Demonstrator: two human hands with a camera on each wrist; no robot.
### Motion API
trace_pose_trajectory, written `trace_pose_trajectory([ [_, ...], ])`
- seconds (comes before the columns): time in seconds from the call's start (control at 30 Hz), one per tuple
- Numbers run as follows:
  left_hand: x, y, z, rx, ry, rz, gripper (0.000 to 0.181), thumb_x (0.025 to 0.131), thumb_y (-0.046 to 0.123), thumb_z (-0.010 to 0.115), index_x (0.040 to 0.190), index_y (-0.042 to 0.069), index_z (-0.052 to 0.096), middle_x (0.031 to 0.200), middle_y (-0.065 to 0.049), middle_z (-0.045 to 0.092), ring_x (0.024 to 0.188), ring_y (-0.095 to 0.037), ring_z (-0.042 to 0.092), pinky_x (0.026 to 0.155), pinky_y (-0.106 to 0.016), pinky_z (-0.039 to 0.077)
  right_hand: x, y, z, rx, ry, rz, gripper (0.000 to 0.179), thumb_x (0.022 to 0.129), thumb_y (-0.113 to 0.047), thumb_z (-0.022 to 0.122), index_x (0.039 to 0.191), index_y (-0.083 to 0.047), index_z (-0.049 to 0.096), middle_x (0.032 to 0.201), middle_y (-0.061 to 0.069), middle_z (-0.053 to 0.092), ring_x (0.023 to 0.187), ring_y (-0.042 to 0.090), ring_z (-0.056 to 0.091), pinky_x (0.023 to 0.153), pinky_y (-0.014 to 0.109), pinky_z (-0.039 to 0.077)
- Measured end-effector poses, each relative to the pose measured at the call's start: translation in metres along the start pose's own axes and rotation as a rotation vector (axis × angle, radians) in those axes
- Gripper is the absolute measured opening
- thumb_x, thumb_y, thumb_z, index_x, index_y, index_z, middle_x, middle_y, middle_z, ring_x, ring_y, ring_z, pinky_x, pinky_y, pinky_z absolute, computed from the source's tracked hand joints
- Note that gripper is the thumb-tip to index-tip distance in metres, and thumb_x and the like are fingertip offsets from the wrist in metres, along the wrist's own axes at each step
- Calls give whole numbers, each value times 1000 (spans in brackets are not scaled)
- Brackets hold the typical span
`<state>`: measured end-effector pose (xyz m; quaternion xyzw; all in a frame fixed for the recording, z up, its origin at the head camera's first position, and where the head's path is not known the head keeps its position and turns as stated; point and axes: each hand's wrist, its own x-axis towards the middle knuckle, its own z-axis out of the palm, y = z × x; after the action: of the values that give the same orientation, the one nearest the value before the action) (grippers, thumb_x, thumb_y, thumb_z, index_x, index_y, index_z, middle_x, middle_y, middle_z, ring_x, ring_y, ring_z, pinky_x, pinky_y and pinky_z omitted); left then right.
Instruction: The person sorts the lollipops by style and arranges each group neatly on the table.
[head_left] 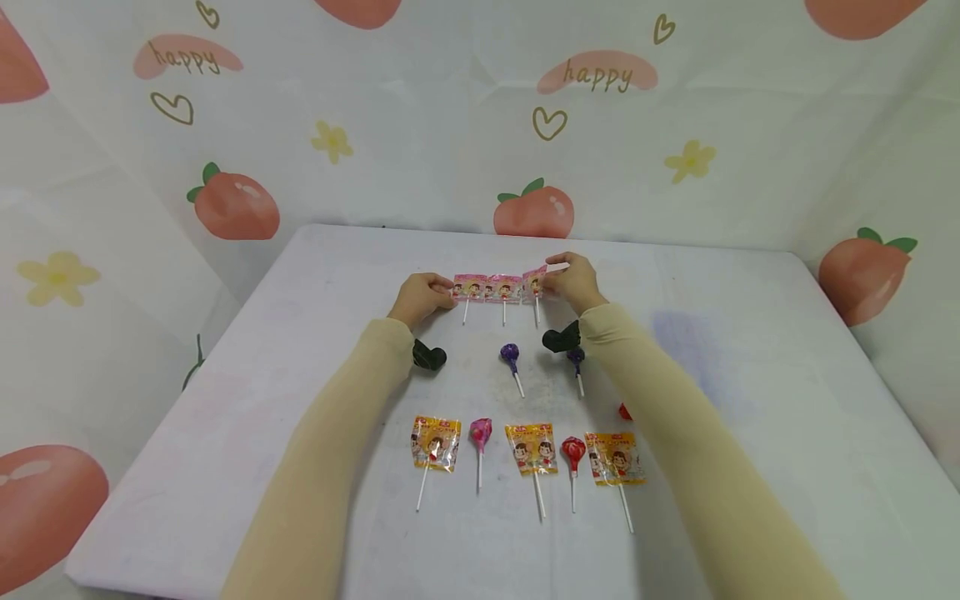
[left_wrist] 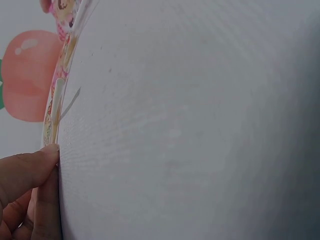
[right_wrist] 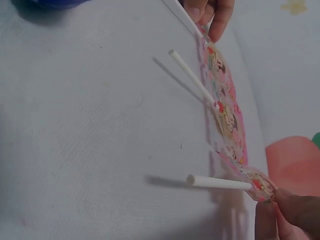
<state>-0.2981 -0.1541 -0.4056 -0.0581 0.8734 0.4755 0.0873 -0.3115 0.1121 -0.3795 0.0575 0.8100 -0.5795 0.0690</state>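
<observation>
Three flat lollipops in pink printed wrappers [head_left: 504, 288] form a side-by-side row toward the back of the white table, sticks pointing toward me. My left hand [head_left: 423, 298] pinches the outer edge of the leftmost wrapper between thumb and fingers. At the other end, my right hand [head_left: 576, 282] pinches the rightmost lollipop [right_wrist: 260, 185] by its wrapper. That rightmost wrapper is tilted against the other two, and its white stick [right_wrist: 220, 182] stands off the tabletop with a shadow below. In the left wrist view, the row of wrappers [left_wrist: 64, 55] appears nearly edge-on.
Two purple lollipops [head_left: 510, 353] lie between my forearms, one partly behind the right wrist's dark strap [head_left: 562, 337]. Nearer are yellow-wrapped lollipops [head_left: 532, 450], a pink one [head_left: 481, 432] and a red one [head_left: 573, 451]. My right sleeve [head_left: 660, 392] partly covers another red item [head_left: 624, 412].
</observation>
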Motion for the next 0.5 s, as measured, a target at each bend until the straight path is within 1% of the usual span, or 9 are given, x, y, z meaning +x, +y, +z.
trace_pose_trajectory([
  [0.13,1,-1,0,-2,0,-6,35,84,8,73,118,7,65,95,-5,62,84,-15,53,77,-24,44,1,3,2,-26,8,23,47,87,3,66,132,0,55,100,14,61,65,5,59,63,17,52],
  [0.23,1,-1,0,0,1,-1,35,84,8,73,118,7,65,93,-4,61,83,-15,53,77,-24,43,1,5,1,-47,0,35,48,87,2,66,133,0,55,101,13,59,67,6,59,62,15,50],
  [0.3,1,-1,0,0,1,6,35,83,8,73,118,7,65,91,-3,61,83,-15,53,77,-25,43,1,5,1,-65,-7,40,49,87,1,67,134,0,54,104,15,61,69,7,59,66,17,50],
  [0.37,1,-1,0,-1,2,12,35,83,8,73,117,7,66,90,-3,60,82,-15,53,76,-25,43,0,5,0,-87,-13,40,50,86,1,68,134,0,54,107,17,62,72,8,59,74,21,50],
  [0.5,1,-1,0,1,2,11,35,82,8,73,117,8,66,91,-3,61,84,-16,53,78,-26,43,0,6,-1,-148,-17,38,52,85,-1,69,135,0,54,116,22,64,85,14,59,91,31,46],
])
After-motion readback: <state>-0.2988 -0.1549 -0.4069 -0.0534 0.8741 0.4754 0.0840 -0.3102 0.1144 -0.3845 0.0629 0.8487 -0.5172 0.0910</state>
